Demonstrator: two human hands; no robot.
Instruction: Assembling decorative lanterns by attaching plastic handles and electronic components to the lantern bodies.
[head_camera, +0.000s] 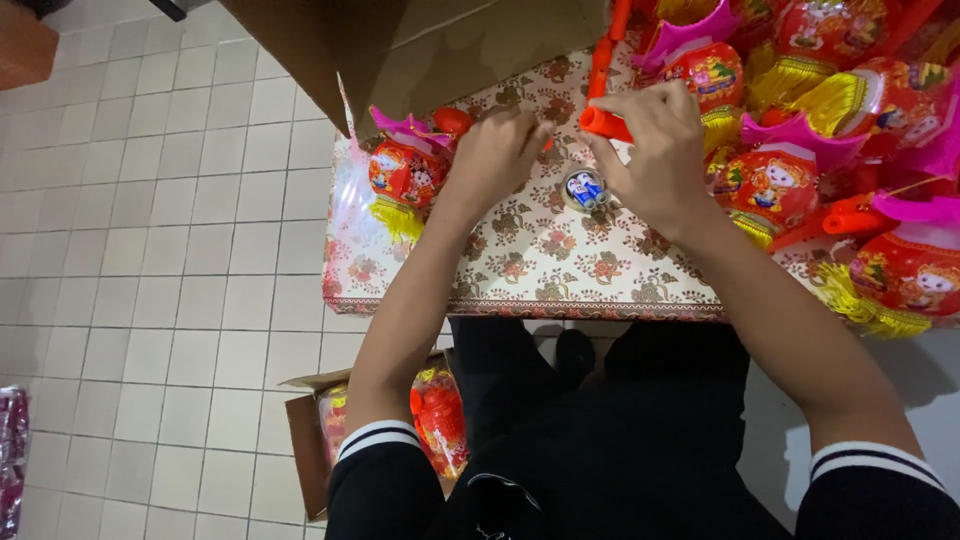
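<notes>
My right hand (655, 150) grips the lower end of an orange-red plastic stick (603, 75) that runs up toward the far edge of the table. My left hand (497, 150) is closed just left of that end, its fingertips almost meeting the stick; what it pinches is hidden. Between my wrists lies a small round dish (584, 189) with two blue and white batteries in it. A red toy lantern (407, 172) with a pink top and yellow tassel lies left of my left hand.
The table carries a flowered cloth (540, 260). Several red lanterns with yellow tassels (840, 120) are piled at the right. A brown cardboard box (420, 50) stands open behind. On the tiled floor a carton (320, 440) holds more lanterns.
</notes>
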